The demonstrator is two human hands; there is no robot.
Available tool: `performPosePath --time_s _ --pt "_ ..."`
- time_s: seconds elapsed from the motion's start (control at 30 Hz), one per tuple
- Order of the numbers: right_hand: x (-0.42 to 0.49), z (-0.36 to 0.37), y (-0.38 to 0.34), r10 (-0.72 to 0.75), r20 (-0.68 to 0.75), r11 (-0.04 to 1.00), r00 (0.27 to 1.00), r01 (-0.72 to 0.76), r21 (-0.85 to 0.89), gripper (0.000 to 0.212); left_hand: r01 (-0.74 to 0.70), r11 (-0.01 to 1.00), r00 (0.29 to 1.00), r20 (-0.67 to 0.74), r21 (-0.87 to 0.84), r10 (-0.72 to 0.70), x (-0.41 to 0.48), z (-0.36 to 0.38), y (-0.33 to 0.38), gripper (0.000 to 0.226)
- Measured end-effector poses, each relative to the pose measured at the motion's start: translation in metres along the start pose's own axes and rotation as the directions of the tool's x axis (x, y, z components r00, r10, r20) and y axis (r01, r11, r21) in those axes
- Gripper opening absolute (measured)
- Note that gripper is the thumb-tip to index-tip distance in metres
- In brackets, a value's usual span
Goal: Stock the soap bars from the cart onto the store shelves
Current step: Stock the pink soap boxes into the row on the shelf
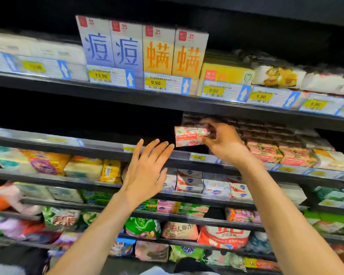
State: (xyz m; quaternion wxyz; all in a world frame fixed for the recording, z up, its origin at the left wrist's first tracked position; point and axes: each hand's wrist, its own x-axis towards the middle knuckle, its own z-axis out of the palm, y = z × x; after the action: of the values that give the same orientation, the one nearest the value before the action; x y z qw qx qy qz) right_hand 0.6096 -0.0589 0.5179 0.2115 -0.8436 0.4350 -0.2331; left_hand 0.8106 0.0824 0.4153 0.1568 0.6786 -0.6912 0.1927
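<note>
Right hand pinches one soap bar at shelf; left hand spread, empty

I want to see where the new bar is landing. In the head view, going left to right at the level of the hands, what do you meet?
left hand → held Goat Soap box → right hand → shelved Goat Soap boxes → white-and-orange pack

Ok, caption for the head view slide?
Right hand holds a pink Goat Soap box at the shelf; left hand open beside.
</note>
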Motion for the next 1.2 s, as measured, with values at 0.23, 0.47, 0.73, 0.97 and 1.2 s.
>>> performPosePath --time_s 0.23,0.47,0.73,0.97,1.2 --pt "0.001 0.006 0.013 -0.007 -0.037 0.982 0.999 0.000 -0.189 0.046 -0.020 1.000 0.998 -0.068 -0.012 0.019 -0.001 0.007 0.000 0.064" --pt "0.001 0.010 0.016 -0.014 -0.039 0.936 0.999 -0.001 -0.351 0.040 -0.008 0.999 0.998 -0.067 -0.045 0.005 0.001 0.010 -0.001 0.063" --pt "0.003 0.015 0.015 0.046 -0.003 0.911 0.999 -0.043 -0.410 0.049 -0.016 0.997 0.999 -0.052 -0.077 0.012 -0.001 0.006 0.000 0.063" --pt "-0.034 0.011 0.010 -0.102 -0.079 0.883 0.992 0.054 -0.466 0.041 0.024 0.987 1.000 0.005 -0.161 -0.024 -0.006 -0.019 0.012 0.065" --pt "-0.160 -0.005 0.043 -0.101 -0.265 0.897 0.959 -0.028 -0.441 0.047 -0.114 0.924 0.982 0.099 -0.366 0.161 -0.042 -0.025 0.067 0.057"
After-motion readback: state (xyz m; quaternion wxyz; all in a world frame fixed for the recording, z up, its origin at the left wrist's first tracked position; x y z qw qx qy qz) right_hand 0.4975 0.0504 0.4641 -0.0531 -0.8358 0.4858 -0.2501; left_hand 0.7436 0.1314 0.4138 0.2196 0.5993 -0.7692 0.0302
